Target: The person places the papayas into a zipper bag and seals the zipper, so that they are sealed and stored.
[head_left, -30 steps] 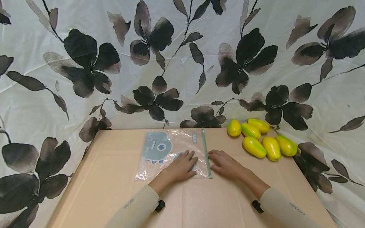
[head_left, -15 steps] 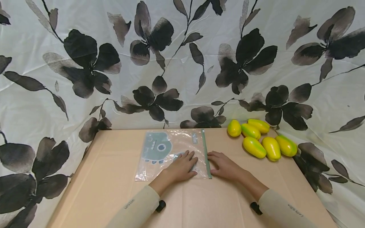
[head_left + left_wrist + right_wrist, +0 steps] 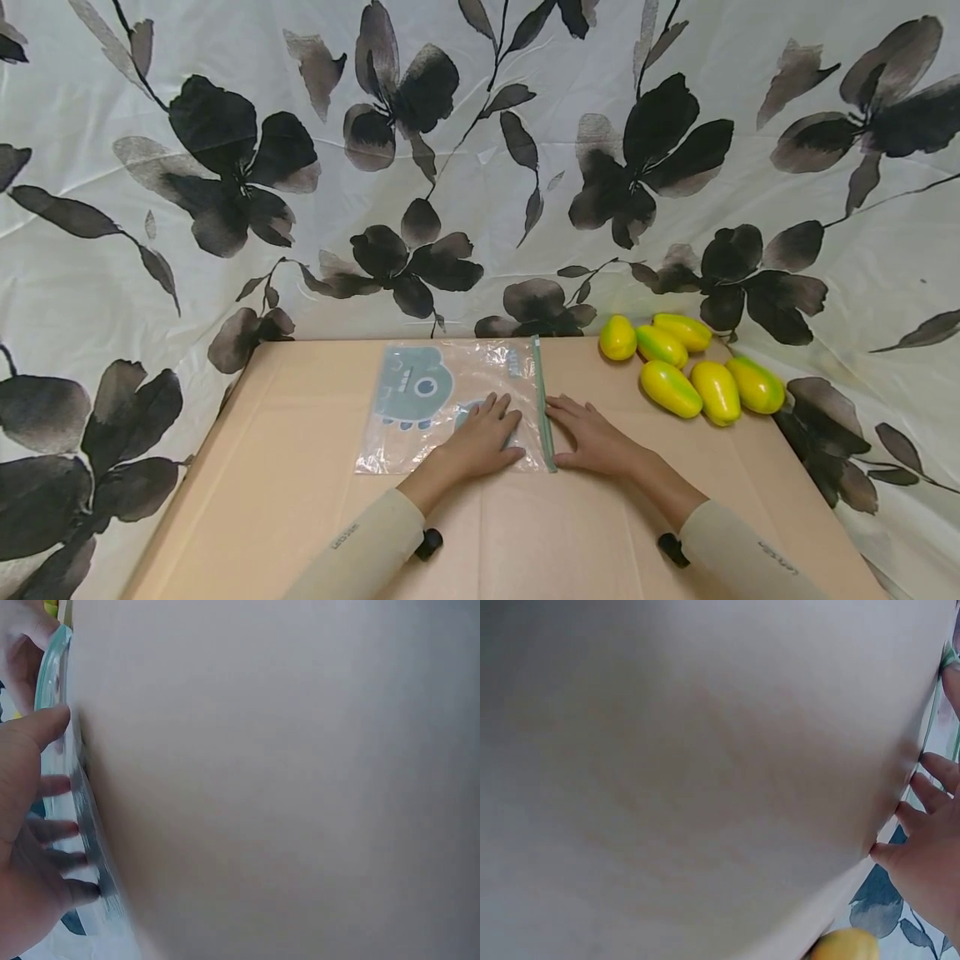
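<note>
Treat the clear bag (image 3: pixel 431 392), lying on the worktop (image 3: pixel 292 467) under the spread left hand (image 3: pixel 476 437), as probably light, limp, slippery; pinch at the likely stiffer green strip (image 3: pixel 539 379), beside the right hand (image 3: pixel 594 437) with fingers parted.

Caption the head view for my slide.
Left hand resting on a clear, blue-printed plastic bag, right hand at its green zip edge, six glossy yellow-green oval fruits at far right.

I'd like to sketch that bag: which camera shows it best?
The head view: nearly the whole bag shows, the left hand covering part. Left wrist: a slanted strip. Right wrist: a sliver, far right.
</note>
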The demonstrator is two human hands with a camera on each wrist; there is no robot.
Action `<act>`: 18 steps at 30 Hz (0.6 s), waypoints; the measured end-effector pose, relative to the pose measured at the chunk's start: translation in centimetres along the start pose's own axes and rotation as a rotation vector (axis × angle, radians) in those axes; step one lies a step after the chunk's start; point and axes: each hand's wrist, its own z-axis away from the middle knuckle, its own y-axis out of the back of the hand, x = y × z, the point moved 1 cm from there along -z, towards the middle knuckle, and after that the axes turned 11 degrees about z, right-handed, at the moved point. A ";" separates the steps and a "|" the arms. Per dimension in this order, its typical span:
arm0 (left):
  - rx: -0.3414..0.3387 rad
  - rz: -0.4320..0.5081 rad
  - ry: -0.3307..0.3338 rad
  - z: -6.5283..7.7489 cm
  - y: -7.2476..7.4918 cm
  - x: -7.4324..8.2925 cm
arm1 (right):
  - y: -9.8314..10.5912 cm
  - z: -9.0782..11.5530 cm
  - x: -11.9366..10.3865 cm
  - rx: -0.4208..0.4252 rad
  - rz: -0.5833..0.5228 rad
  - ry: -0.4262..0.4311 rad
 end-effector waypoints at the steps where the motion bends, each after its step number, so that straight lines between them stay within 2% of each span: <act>1: 0.008 0.010 0.010 -0.1 -0.1 0.1 | -0.1 0.0 0.0 -0.003 -0.002 0.000; 10: 0.055 0.083 0.081 -1.0 -0.3 0.6 | -0.4 0.0 0.3 -0.016 -0.010 -0.012; 18: 0.062 0.107 0.166 -2.0 -0.8 0.9 | -0.2 -0.1 0.2 -0.023 -0.016 -0.020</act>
